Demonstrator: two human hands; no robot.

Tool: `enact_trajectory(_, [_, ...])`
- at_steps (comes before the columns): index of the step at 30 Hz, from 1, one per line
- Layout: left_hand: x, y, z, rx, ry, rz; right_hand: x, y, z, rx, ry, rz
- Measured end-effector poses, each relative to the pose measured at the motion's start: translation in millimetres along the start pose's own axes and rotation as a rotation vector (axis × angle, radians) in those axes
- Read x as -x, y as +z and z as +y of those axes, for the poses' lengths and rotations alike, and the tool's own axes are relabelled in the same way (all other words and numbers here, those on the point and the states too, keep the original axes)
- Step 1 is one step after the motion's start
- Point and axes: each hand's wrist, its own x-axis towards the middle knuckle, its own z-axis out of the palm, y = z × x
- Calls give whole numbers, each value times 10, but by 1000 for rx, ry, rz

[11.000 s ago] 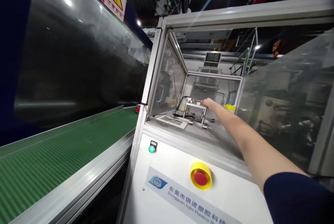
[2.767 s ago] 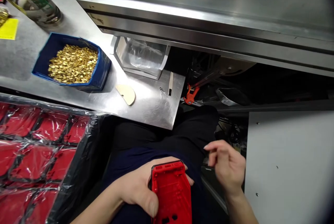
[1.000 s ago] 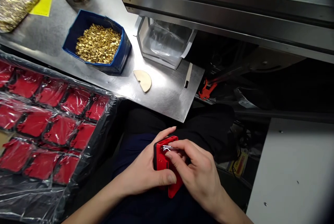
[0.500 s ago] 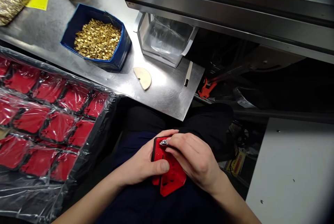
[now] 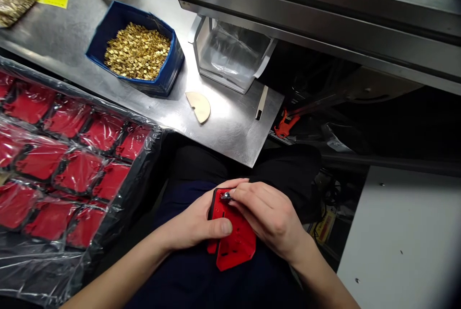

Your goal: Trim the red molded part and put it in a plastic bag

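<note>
In my lap, my left hand (image 5: 203,222) is closed around a red plastic part with a black edge (image 5: 237,246), its thumb pressed on the inner face. The part is tilted, with small holes and slots showing in its red face. My right hand (image 5: 270,215) pinches a small shiny metal tool that looks like a nail clipper (image 5: 225,196). The clipper's tip is at the upper corner of the red part, near the black edge. My right fingers cover most of the clipper.
Left stands a plastic-lined crate (image 5: 144,155) of similar red parts. On the metal table (image 5: 230,131) are a blue bin (image 5: 176,64) of brass pieces, a half-disc (image 5: 199,106), a white-handled tool (image 5: 261,102) and a clear-lined bin (image 5: 261,62). A metal beam (image 5: 306,26) crosses above; a white panel (image 5: 399,232) is right.
The red part has tilted slightly, its lower end shifting a little left. The clipper stays at the upper corner, turned slightly. Both hands keep their hold.
</note>
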Motion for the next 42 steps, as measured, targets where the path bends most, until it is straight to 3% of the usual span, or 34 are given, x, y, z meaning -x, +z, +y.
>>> enact_trajectory(9, [-57,-30,-9,36,-15,-68,33,-14,138,70,-132,-17])
enact_trajectory(14, [-77,-38,-33,63,-22,-67,-19,-26,178,-15,-158,-13])
enact_trajectory(17, [-69,-32,-31,73,-34,-71,-9,-35,190,-106,-38,20])
enact_trajectory(19, [-51,-24,-24,77,-49,-55,10,-26,236,-137,107,120])
enact_trajectory(22, [-22,-1,-11,100,-93,-31,8,27,408,-127,370,303])
enact_trajectory(24, [-10,26,-4,99,-113,-26,-40,92,582,-132,496,327])
enact_trajectory(30, [4,122,24,-94,-69,23,-442,415,1126,113,446,370])
enact_trajectory(34, [65,160,94,-321,-35,38,-687,589,1322,284,504,214])
enact_trajectory(37, [122,175,130,-391,-22,64,-624,536,1237,260,534,247])
enact_trajectory(40, [123,170,115,-431,-26,150,-322,297,915,-35,504,307])
enact_trajectory(42, [78,151,85,-440,-41,222,-66,99,625,-324,445,139])
